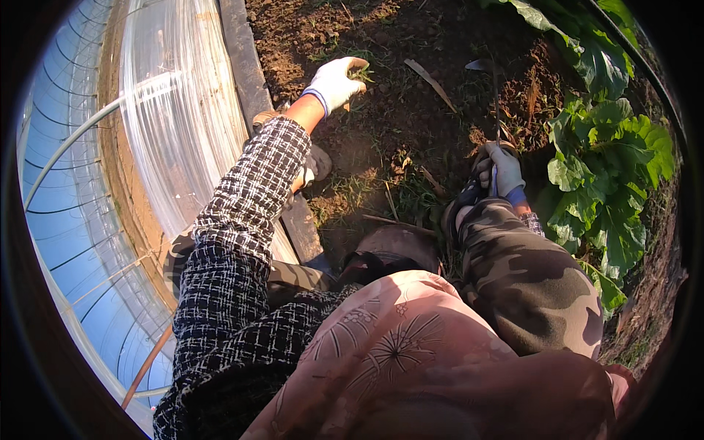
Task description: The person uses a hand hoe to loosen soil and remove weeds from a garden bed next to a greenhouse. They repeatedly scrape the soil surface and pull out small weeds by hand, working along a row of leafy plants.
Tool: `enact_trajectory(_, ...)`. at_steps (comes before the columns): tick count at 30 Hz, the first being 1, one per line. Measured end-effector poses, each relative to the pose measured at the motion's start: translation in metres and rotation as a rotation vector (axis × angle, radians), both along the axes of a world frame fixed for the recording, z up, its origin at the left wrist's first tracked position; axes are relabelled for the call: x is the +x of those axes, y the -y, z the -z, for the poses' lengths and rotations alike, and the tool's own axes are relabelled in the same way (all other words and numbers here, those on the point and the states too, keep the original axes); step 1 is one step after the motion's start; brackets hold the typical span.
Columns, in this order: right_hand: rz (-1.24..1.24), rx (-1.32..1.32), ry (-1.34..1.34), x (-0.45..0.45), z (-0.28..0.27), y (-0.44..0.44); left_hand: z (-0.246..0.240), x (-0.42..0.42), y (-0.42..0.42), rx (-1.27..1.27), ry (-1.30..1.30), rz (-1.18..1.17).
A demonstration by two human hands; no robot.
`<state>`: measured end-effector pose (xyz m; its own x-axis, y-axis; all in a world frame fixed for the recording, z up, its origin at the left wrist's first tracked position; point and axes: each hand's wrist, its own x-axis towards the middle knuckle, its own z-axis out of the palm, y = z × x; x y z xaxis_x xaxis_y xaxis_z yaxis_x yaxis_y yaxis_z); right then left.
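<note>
In a white glove, my left hand (335, 85) is raised in front over the soil, thumb and fingers pinching a small tuft of green weed (363, 74). My right hand (506, 171), also gloved, is closed around the handle of a small long-necked hand tool (497, 104), a hoe or a sickle. Its pale metal blade (479, 65) points left near the dark ground. That hand rests close to my right shoe and knee. Beneath both hands lies brown soil (379, 118) with scattered grass and weeds.
Broad-leaved green plants (599, 170) grow close on the right. A flat dry strip (430, 85) lies on the soil ahead. To the left, a grey board edge (247, 60) borders clear plastic sheeting (170, 121) and a curved pipe (71, 143). A dark hose (632, 52) runs along the upper right.
</note>
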<state>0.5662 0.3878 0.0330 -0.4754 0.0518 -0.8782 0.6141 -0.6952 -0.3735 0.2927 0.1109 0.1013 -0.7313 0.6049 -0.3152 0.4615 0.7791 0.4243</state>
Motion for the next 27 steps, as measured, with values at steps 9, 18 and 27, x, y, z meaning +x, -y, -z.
enact_trajectory(9, -0.004, -0.080, -0.037, 0.000, 0.015, -0.002, -0.124, -0.016, 0.011, -0.150, -0.291, 0.131)
enact_trajectory(18, -0.035, 0.080, 0.055, 0.002, 0.003, -0.007, -0.109, -0.025, 0.025, -0.076, 0.096, 0.274)
enact_trajectory(27, -0.081, 0.241, 0.159, 0.000, -0.006, 0.000, 0.071, 0.015, 0.061, -0.525, 0.177, 0.180)
